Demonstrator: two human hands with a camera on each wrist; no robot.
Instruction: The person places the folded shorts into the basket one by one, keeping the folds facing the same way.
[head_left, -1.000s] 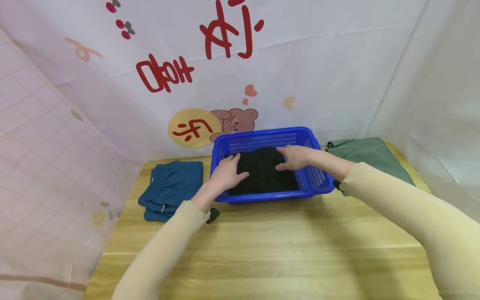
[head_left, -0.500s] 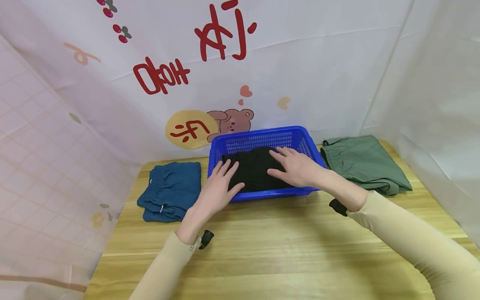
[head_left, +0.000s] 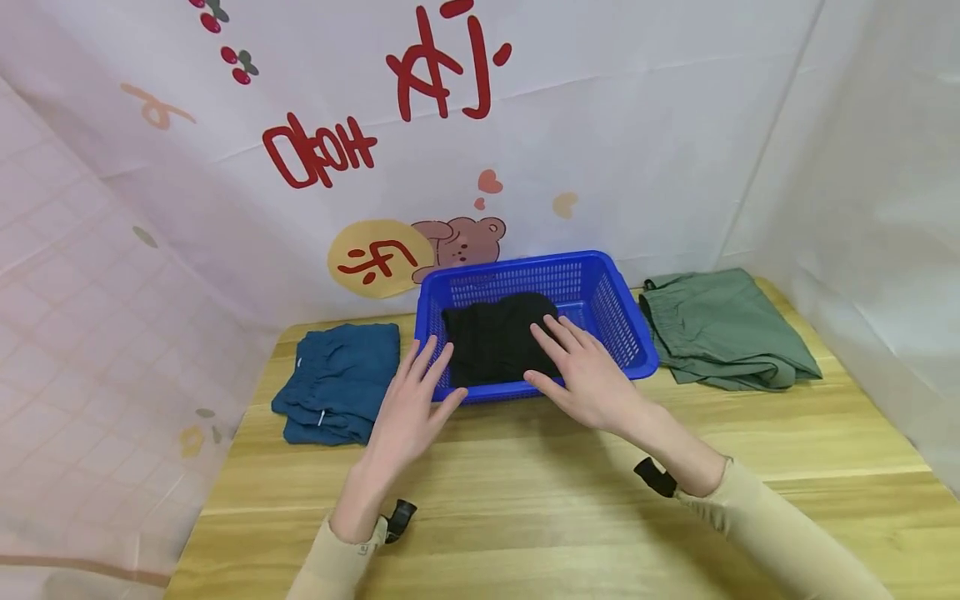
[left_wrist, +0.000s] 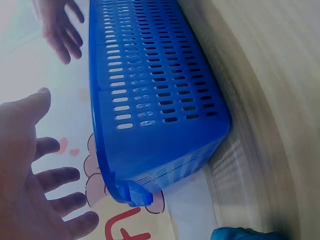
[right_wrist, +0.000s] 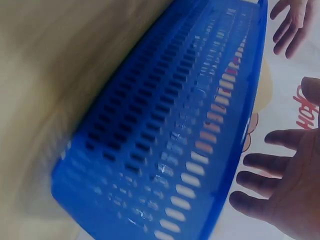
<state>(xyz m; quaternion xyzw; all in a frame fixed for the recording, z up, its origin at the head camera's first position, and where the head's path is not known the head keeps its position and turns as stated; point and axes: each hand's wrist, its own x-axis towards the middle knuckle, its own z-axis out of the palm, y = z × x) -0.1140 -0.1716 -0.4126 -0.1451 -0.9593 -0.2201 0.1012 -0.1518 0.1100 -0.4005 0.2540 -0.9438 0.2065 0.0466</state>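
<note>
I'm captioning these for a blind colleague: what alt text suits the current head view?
A person's left hand and right hand, grip open, hover at the near side of a blue basket holding folded black cloth. On the wooden table, a folded teal garment lies to the basket's left, a green garment to its right, a printed backdrop behind.

A home-like corner, by its wood-grain table [head_left: 517, 492] and white hangings [head_left: 645, 158] with a cartoon bear [head_left: 468, 242].
</note>
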